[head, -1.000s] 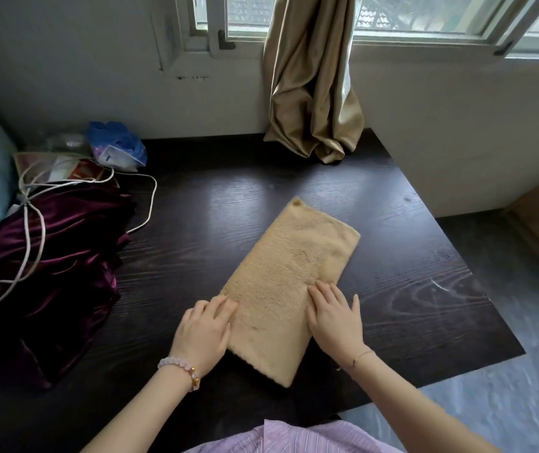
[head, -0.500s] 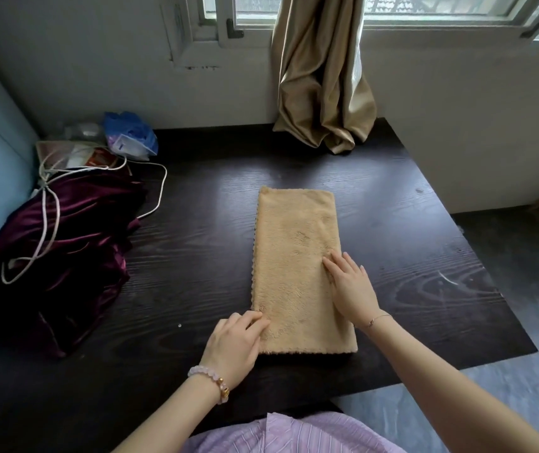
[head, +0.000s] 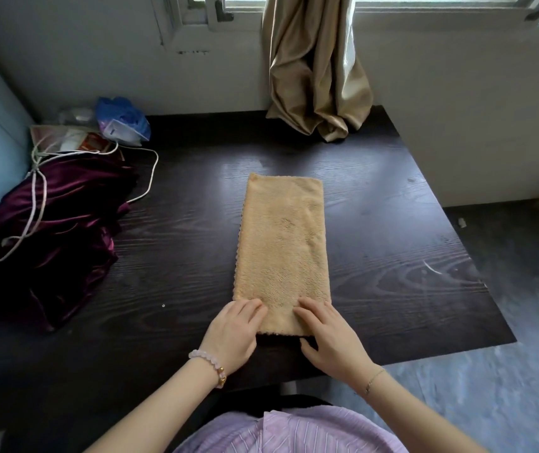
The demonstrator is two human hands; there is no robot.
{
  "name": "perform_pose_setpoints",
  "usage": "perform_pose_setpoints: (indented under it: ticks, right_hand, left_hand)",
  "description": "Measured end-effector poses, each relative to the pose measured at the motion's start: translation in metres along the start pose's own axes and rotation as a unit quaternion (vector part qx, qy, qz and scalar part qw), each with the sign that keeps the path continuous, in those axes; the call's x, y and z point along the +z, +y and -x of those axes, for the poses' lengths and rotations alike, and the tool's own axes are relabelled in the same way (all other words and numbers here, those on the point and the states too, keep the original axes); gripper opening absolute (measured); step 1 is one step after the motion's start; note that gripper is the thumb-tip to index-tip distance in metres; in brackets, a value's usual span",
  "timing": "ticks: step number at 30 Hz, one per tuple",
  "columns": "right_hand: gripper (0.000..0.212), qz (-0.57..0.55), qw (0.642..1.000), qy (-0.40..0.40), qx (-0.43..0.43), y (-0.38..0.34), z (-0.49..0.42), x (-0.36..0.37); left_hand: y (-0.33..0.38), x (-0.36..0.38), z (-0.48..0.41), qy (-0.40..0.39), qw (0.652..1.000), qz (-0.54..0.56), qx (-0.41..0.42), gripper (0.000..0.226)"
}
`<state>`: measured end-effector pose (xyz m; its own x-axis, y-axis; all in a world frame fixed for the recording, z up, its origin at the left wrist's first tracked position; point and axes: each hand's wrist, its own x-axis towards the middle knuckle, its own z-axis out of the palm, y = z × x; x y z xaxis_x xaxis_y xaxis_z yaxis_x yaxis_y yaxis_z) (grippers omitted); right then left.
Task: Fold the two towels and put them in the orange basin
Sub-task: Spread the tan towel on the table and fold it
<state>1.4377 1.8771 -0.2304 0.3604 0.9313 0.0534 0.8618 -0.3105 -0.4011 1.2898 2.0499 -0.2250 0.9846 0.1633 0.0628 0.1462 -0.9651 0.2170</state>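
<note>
Your left hand [head: 232, 335], with a bead bracelet [head: 207, 362] at the wrist, rests on the near left corner of the tan towel [head: 282, 250], its fingers [head: 251, 305] close together and lightly bent on the pile. Your right hand [head: 330, 338] covers the near right corner, fingers laid flat and close together on top and the thumb at the near hem. Whether that thumb is tucked under the cloth cannot be told from this angle.

The towel lies folded into a long narrow strip at mid worktop [head: 392, 223], running straight away from you. To the left sits a heap of purple cloth [head: 55, 230] with a white cord [head: 39, 204] across it. Behind that is a blue bag [head: 122, 120]. A gold curtain [head: 317, 67] touches the far edge.
</note>
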Motion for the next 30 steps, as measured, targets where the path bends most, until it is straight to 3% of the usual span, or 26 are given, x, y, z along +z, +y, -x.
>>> perform_pose_setpoints:
  ticks: [5,10,15,19,22,26,30]
  right_hand:
    - [0.054,-0.004,1.000,-0.021,0.011,0.006,-0.004,0.000]
    - [0.052,0.005,1.000,-0.024,0.011,0.005,-0.006,-0.003]
    - [0.052,0.007,1.000,-0.025,0.010,0.008,-0.011,-0.008]
    - [0.038,-0.001,1.000,0.002,0.018,0.012,-0.013,-0.008]
    - [0.039,-0.046,0.998,0.023,0.036,0.011,-0.013,-0.010]
    - [0.035,-0.076,0.996,-0.011,0.042,0.016,-0.008,-0.019]
    - [0.039,-0.093,0.993,-0.052,0.049,0.020,0.001,-0.028]
  left_hand:
    - [-0.002,0.001,-0.010,-0.006,1.000,-0.028,0.009,0.052]
    - [-0.003,-0.011,-0.023,0.011,0.999,0.016,-0.045,0.036]
    - [-0.006,-0.013,-0.024,0.009,0.997,0.043,-0.065,0.035]
    - [-0.006,-0.013,-0.018,0.011,0.997,0.057,-0.045,0.014]
    - [-0.001,-0.016,-0.014,-0.011,0.999,0.042,-0.013,0.036]
    - [0.004,-0.014,-0.013,-0.028,0.999,-0.011,0.018,0.068]
    - [-0.001,-0.013,-0.012,-0.023,1.000,-0.004,-0.001,0.077]
